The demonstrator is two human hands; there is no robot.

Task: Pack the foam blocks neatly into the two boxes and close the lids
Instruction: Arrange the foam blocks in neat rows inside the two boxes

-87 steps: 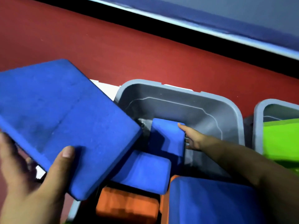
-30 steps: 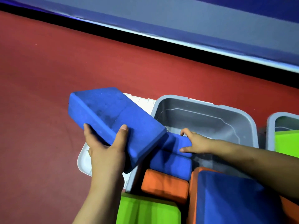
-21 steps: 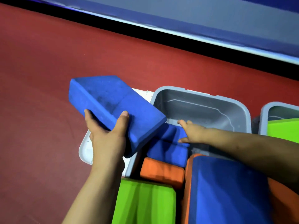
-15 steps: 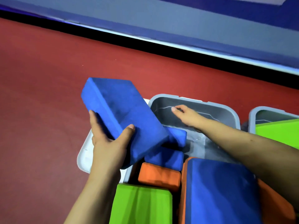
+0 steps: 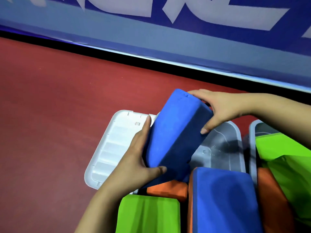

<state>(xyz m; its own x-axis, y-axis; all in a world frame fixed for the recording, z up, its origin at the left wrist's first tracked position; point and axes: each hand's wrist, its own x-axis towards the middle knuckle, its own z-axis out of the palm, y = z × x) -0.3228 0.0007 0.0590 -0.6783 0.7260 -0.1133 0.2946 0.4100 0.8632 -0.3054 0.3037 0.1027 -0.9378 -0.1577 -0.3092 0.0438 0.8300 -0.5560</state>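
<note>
A large blue foam block (image 5: 176,132) is tilted on end over the left side of the grey box (image 5: 223,148). My left hand (image 5: 139,158) grips its lower left edge, thumb across the front. My right hand (image 5: 223,108) grips its upper right end from above. The box's bare grey floor shows to the right of the block. Another blue block (image 5: 223,199) lies at the box's near side, with an orange block (image 5: 170,190) and a green block (image 5: 148,214) beside it. A second grey box (image 5: 252,130) at the right holds green foam (image 5: 284,148).
A white lid (image 5: 114,148) lies flat on the red floor (image 5: 67,115) just left of the grey box. An orange block (image 5: 272,199) sits at the lower right. A blue wall panel (image 5: 168,39) runs along the far side of the floor.
My right hand left the inside of the box and took hold of the big blue block's upper end. The block swung upright and moved right, over the box.
</note>
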